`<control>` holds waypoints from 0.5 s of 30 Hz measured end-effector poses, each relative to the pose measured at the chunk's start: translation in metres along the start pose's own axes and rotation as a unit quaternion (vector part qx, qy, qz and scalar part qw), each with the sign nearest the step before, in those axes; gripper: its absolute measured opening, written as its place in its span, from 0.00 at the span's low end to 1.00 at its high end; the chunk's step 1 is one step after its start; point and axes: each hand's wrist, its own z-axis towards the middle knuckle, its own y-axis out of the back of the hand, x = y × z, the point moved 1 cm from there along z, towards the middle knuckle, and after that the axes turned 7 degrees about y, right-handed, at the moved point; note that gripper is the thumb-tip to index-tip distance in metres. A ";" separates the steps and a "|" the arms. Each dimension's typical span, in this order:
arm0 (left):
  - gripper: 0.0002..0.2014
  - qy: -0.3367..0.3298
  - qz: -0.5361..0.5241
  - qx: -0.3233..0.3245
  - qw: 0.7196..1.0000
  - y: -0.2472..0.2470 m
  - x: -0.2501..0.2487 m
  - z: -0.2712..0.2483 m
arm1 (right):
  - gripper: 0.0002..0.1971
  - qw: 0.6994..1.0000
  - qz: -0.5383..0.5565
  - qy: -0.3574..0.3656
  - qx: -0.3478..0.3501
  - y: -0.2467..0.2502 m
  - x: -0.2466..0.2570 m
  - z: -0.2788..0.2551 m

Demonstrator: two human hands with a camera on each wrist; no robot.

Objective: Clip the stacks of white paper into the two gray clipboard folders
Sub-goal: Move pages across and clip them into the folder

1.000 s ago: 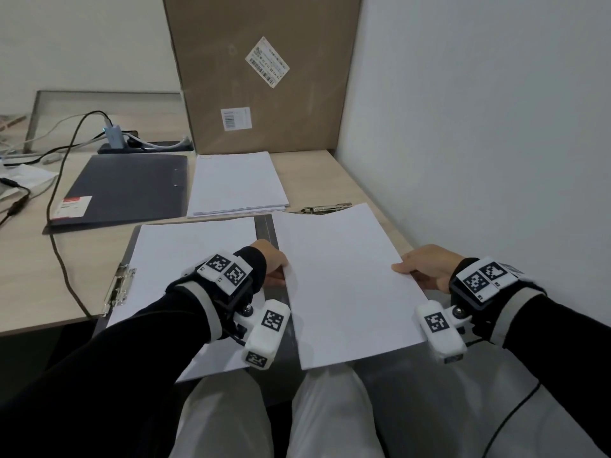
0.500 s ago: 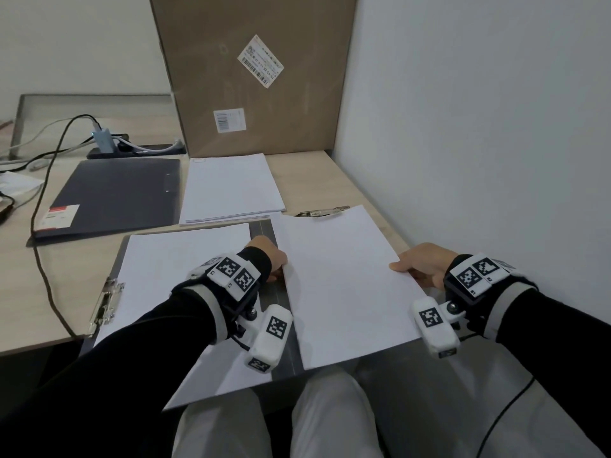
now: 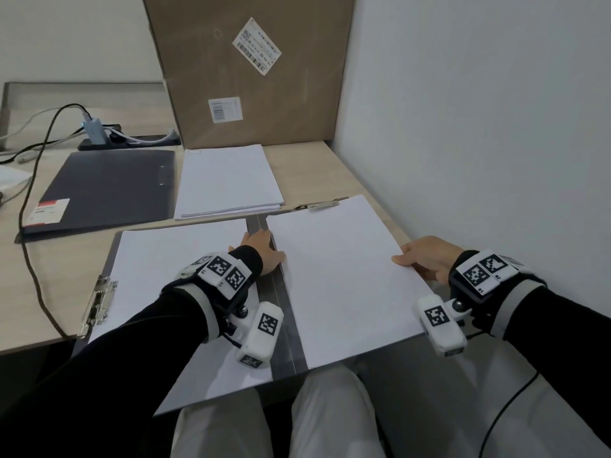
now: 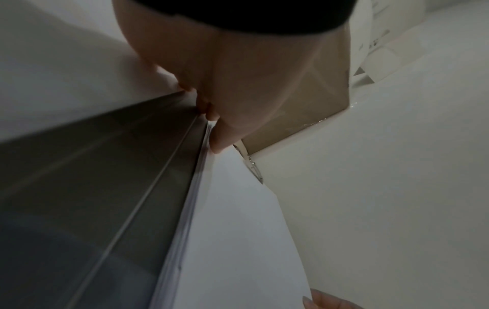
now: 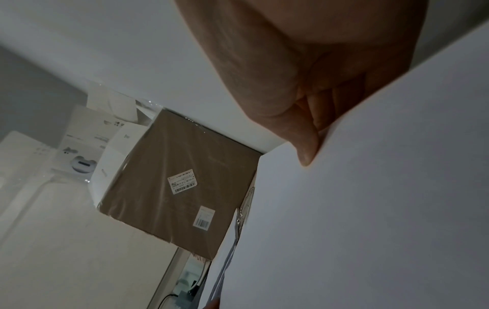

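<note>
Head view, open folder: I see a gray clipboard folder [image 3: 277, 302] lying open and flat across the front edge of the pale wood-grain worktop [image 3: 53, 276], its smooth spine a dull gray strip between two white sheets.
Head view, left half: a thin stack of white paper [image 3: 172, 259] lies on it, beside a shiny metal clip [image 3: 97, 300] at the outer edge.
Head view, right stack: a crisp rectangular stack [image 3: 344, 276] covers the right half, with a second metal clip [image 3: 322, 203] showing at its far edge.
Head view, hands: my left hand [image 3: 261, 247] rests at the stack's inner edge by the spine; my right hand [image 3: 428, 259] grips the outer edge, thumb on top.
Head view, far worktop: a closed dark gray folder [image 3: 105, 190] with a matte cover lies beside a loose paper pile [image 3: 228, 180]; behind them stands a flat brown cardboard box [image 3: 244, 71] with labels.
Left wrist view: my left fingers [image 4: 214, 133] curl onto the layered edge of the sheets [image 4: 238, 240], pinching it next to the smooth gray spine [image 4: 111, 177].
Right wrist view: my right thumb [image 5: 304, 146] presses the top of the smooth paper [image 5: 370, 209] and the other fingers tuck beneath; the box [image 5: 179, 177] shows glossy wrap.
</note>
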 end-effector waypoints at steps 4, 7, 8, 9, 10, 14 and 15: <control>0.32 -0.015 0.039 0.000 0.999 0.001 0.001 0.000 | 0.04 1.000 -0.015 0.009 0.004 -0.001 0.004 0.001; 0.34 -0.017 0.052 -0.012 0.998 -0.003 0.003 0.003 | 0.09 0.999 -0.048 0.007 -0.001 -0.002 0.006 0.002; 0.33 -0.017 0.048 -0.015 0.999 -0.004 0.005 0.005 | 0.13 0.998 -0.056 0.008 -0.004 -0.002 0.006 0.002; 0.31 -0.018 0.045 -0.019 0.999 -0.005 0.005 0.005 | 0.16 0.998 -0.062 0.008 -0.006 -0.003 0.007 0.002; 0.30 -0.019 0.043 -0.023 0.999 -0.006 0.005 0.005 | 0.18 0.998 -0.063 0.011 -0.009 -0.003 0.007 0.001; 0.29 -0.023 0.034 -0.026 0.999 -0.005 0.006 0.006 | 0.20 0.996 -0.090 0.016 -0.024 -0.005 0.010 -0.003; 0.30 -0.023 0.036 -0.025 0.999 -0.005 0.006 0.006 | 0.20 0.994 -0.108 0.017 -0.024 -0.006 0.010 -0.003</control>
